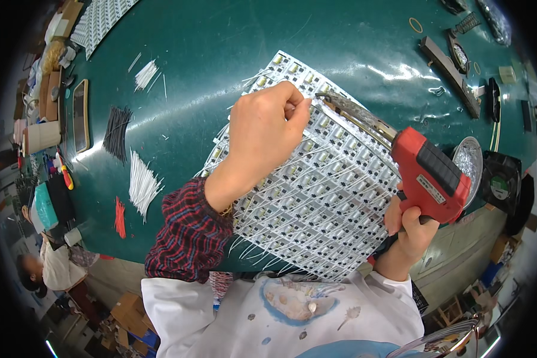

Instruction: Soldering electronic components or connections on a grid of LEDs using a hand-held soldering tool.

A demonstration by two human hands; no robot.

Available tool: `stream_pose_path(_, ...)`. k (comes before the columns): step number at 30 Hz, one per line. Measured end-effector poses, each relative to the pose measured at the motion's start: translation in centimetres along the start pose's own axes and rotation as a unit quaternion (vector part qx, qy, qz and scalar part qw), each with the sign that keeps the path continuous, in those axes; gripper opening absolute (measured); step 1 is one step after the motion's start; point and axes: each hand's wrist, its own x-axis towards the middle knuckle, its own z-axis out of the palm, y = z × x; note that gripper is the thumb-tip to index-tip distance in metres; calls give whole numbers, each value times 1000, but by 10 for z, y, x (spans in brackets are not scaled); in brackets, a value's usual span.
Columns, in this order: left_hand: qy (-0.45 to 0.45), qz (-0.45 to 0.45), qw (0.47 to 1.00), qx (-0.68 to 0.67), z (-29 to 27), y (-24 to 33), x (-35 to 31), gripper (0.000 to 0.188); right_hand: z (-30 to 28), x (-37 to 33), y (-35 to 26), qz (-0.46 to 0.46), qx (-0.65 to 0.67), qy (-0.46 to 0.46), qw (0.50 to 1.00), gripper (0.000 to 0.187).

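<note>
A panel of many small white circuit boards (316, 206) lies at a slant on the green table, with thin white wires sticking out from its rows. My right hand (413, 230) is closed around the handle of a red and black soldering gun (429, 173). The gun's long metal tip reaches left over the panel's far part, close to my left fingertips. Above the panel, my left hand (268, 131) is pinched, thumb against fingers. Whatever it grips, if anything, is too small or hidden to make out.
Bundles of white wires (143, 186), black wires (117, 132) and red wires (120, 218) lie on the left, near a phone (81, 116). On the right are a metal bar (450, 77), a shiny bowl (472, 161) and a black fan (500, 185). Another person (56, 265) sits at lower left.
</note>
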Motion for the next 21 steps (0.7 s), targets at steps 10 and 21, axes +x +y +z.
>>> stream_pose_path(10, -3, -15, 1000, -5, 0, 0, 1, 12, 6, 1, -1, -4, -60, 6, 998, 57)
stream_pose_path(21, -3, -14, 1000, 1, 0, 2, 1, 13, 6, 1, -4, -13, -41, 7, 999, 63)
